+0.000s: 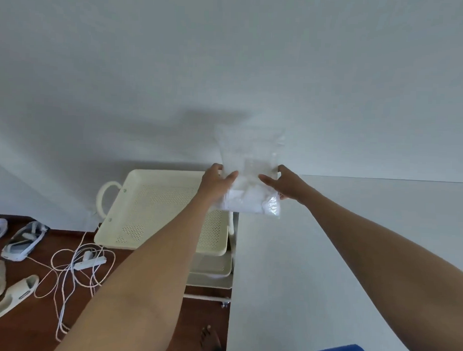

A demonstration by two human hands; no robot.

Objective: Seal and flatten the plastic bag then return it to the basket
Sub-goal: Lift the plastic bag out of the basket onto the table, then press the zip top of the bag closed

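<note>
**One bag, two hands, held over the basket edge**

We see one white table (340,258), one cream perforated basket (156,204) on a tiered cart left of it, empty. One clear plastic bag (251,176) with white contents is held above the basket's right rim. Left hand (217,185) and right hand (290,186) each pinch a bag side. Floor: three slippers, one power strip (89,263) with tangled cords.
</note>
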